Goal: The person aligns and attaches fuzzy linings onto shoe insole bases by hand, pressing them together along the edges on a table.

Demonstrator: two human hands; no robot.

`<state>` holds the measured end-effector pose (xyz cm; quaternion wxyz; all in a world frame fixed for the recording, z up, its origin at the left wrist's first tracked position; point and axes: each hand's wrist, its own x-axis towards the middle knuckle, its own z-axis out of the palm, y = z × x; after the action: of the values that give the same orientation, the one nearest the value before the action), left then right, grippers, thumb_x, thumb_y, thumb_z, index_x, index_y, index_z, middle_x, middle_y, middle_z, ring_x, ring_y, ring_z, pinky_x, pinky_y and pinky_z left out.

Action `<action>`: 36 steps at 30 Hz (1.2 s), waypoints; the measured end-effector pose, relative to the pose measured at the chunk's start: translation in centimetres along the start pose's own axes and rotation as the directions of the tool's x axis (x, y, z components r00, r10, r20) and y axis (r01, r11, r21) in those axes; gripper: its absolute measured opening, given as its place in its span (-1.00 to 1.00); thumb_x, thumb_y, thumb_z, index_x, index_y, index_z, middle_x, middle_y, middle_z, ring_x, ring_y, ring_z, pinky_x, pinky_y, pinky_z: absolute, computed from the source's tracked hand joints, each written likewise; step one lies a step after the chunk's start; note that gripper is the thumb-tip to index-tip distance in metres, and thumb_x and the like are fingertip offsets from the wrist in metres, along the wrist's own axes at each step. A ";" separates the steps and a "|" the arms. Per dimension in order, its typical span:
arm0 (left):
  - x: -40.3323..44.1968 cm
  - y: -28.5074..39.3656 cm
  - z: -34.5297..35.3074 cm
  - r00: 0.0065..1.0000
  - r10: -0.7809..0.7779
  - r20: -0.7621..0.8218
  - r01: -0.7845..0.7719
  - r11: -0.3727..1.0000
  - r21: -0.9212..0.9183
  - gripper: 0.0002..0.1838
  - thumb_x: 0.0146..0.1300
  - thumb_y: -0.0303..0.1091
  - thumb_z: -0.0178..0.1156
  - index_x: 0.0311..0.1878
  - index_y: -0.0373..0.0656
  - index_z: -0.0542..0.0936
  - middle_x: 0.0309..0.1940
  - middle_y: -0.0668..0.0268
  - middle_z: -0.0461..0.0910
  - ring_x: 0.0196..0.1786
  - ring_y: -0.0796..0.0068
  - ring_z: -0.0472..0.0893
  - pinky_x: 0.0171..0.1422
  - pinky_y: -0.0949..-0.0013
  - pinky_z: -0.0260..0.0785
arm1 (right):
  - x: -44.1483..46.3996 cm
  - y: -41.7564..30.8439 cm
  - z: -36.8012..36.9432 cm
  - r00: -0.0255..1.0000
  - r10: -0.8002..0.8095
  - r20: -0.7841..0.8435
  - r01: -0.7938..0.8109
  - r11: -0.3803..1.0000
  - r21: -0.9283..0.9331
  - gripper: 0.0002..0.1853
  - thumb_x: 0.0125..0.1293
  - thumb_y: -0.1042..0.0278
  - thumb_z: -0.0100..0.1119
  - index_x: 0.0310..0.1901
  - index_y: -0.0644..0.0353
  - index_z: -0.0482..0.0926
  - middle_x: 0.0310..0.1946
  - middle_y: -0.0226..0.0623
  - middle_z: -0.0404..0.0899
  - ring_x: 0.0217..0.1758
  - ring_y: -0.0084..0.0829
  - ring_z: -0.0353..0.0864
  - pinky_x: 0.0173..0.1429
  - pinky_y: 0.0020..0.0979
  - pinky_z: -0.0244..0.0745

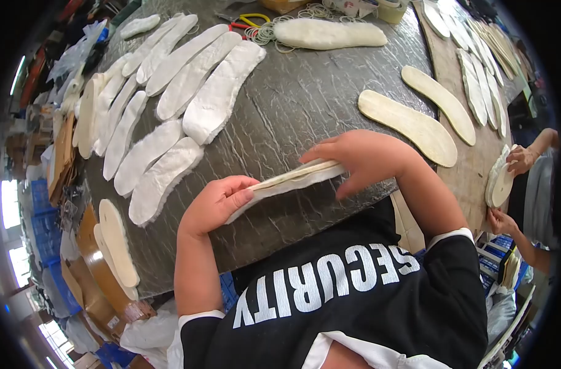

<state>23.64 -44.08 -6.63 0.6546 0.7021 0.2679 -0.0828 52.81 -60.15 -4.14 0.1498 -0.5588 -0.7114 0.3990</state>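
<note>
Between my two hands a stack of thin insoles (292, 179), cream above and white fluffy below, is held edge-on over the dark table. My left hand (214, 205) grips its left end, thumb on the near side. At the other end, my right hand (360, 161) has its fingers over the top edge and its thumb apart below; whether it presses on the stack is hard to tell. Two cream insoles (409, 126) lie beyond my right hand. White fluffy insoles (222, 92) are spread in rows at the left of the table.
At the far edge are yellow-handled pliers (254, 19), pale cords (317, 12) and a fluffy insole (329, 33). A co-worker's hands (521, 160) hold an insole at the right. More insoles (117, 246) lie at the near left edge; boxes stand beyond.
</note>
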 end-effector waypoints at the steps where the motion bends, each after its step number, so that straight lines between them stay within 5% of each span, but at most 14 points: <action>1: -0.1 -0.4 -0.3 1.000 0.003 0.027 -0.003 1.000 -0.002 -0.48 0.44 -0.03 0.23 0.14 -0.37 0.61 -0.07 0.31 0.67 0.00 0.59 0.57 0.15 0.45 0.40 | -0.1 -0.4 -0.1 0.999 0.048 0.008 -0.049 0.999 0.010 -0.37 0.09 0.29 0.46 0.25 0.09 0.53 -0.09 -0.09 0.67 -0.01 -0.03 0.67 0.09 -0.12 0.51; 6: -1.1 -0.4 -0.9 0.995 -0.016 0.094 0.013 1.000 0.023 -0.36 0.30 0.08 0.37 0.15 -0.35 0.61 -0.04 0.27 0.67 0.03 0.53 0.59 0.16 0.41 0.43 | -0.2 0.7 0.8 0.998 0.046 -0.050 -0.039 0.990 0.137 -0.60 0.24 0.37 0.32 0.12 0.17 0.61 -0.32 -0.06 0.70 -0.18 0.00 0.68 -0.04 -0.11 0.51; 9: -2.0 0.8 1.4 0.937 0.288 -0.197 -0.174 0.875 0.451 -0.36 0.13 -0.05 0.53 0.15 -0.31 0.62 0.01 0.21 0.67 0.05 0.42 0.62 0.17 0.34 0.45 | -0.3 0.8 0.8 0.998 0.066 0.008 -0.066 0.984 0.167 -0.59 0.26 0.36 0.32 0.14 0.21 0.59 -0.24 -0.03 0.70 -0.14 -0.01 0.67 -0.01 -0.16 0.51; 10: -2.0 1.4 2.6 0.903 0.318 -0.289 -0.179 0.890 0.420 -0.47 0.01 -0.29 0.58 0.06 -0.24 0.65 0.02 0.18 0.65 0.05 0.30 0.62 0.18 0.28 0.45 | -0.3 1.0 1.0 0.999 0.053 0.006 -0.053 0.978 0.200 -0.58 0.25 0.38 0.33 0.14 0.24 0.58 -0.22 -0.01 0.69 -0.13 -0.02 0.67 0.00 -0.19 0.52; 14: -0.4 0.5 4.3 0.720 0.636 -0.278 -0.348 0.677 0.648 -0.67 -0.04 -0.50 0.47 -0.15 -0.20 0.64 -0.13 0.22 0.59 -0.02 0.20 0.54 0.10 0.23 0.42 | -0.4 2.2 1.6 0.999 -0.002 0.045 -0.012 0.947 0.321 -0.56 0.31 0.29 0.31 0.19 0.27 0.56 -0.18 -0.02 0.71 -0.09 -0.10 0.69 0.04 -0.20 0.50; 20: 1.2 0.7 5.8 0.792 0.583 -0.183 -0.320 0.651 0.689 -0.78 -0.02 -0.49 0.44 -0.26 -0.19 0.66 -0.22 0.28 0.57 -0.10 0.20 0.53 0.04 0.19 0.38 | 0.4 4.6 3.0 0.980 -0.079 0.180 -0.017 0.879 0.476 -0.58 0.52 0.03 0.09 0.00 0.29 0.65 -0.38 -0.26 0.61 -0.28 -0.34 0.57 -0.12 -0.26 0.48; 23: 1.6 0.6 6.1 0.794 0.595 -0.123 -0.345 0.609 0.714 -0.80 -0.02 -0.49 0.43 -0.28 -0.17 0.66 -0.25 0.31 0.57 -0.12 0.22 0.54 0.02 0.20 0.35 | 2.0 3.5 3.0 0.928 0.157 0.339 -0.320 0.801 0.506 -0.51 0.56 -0.05 -0.03 -0.14 0.29 0.67 -0.47 -0.35 0.53 -0.37 -0.43 0.49 -0.21 -0.30 0.45; 24: 1.6 0.6 6.3 0.793 0.600 -0.106 -0.355 0.597 0.720 -0.81 -0.01 -0.49 0.43 -0.29 -0.16 0.66 -0.25 0.32 0.57 -0.13 0.23 0.55 0.02 0.20 0.33 | 2.6 2.7 2.8 0.931 0.179 0.318 -0.312 0.843 0.438 -0.55 0.55 0.03 0.05 -0.29 0.33 0.60 -0.53 -0.36 0.53 -0.41 -0.52 0.45 -0.26 -0.33 0.40; 33: 0.6 0.9 6.4 0.709 0.702 0.072 -0.496 0.424 0.758 -0.82 -0.11 -0.59 0.33 -0.37 -0.18 0.62 -0.11 0.25 0.64 -0.08 0.21 0.59 0.05 0.17 0.35 | 6.1 1.8 4.1 0.931 0.161 0.328 -0.234 0.952 0.197 -0.68 0.43 0.18 0.10 -0.25 0.32 0.63 -0.50 -0.29 0.59 -0.41 -0.46 0.52 -0.26 -0.27 0.40; 36: 0.5 1.1 6.8 0.750 0.657 0.070 -0.501 0.496 0.709 -0.84 -0.07 -0.58 0.34 -0.36 -0.20 0.61 -0.13 0.22 0.65 -0.10 0.17 0.62 0.06 0.14 0.37 | 6.3 1.6 3.8 0.923 0.177 0.343 -0.241 0.958 0.154 -0.69 0.40 0.17 0.14 -0.25 0.31 0.65 -0.49 -0.27 0.62 -0.41 -0.42 0.57 -0.26 -0.26 0.43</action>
<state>26.20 -50.50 -6.83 0.3007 0.9451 0.0314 0.1241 49.36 -55.81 -9.19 0.0402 -0.5411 -0.6203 0.5665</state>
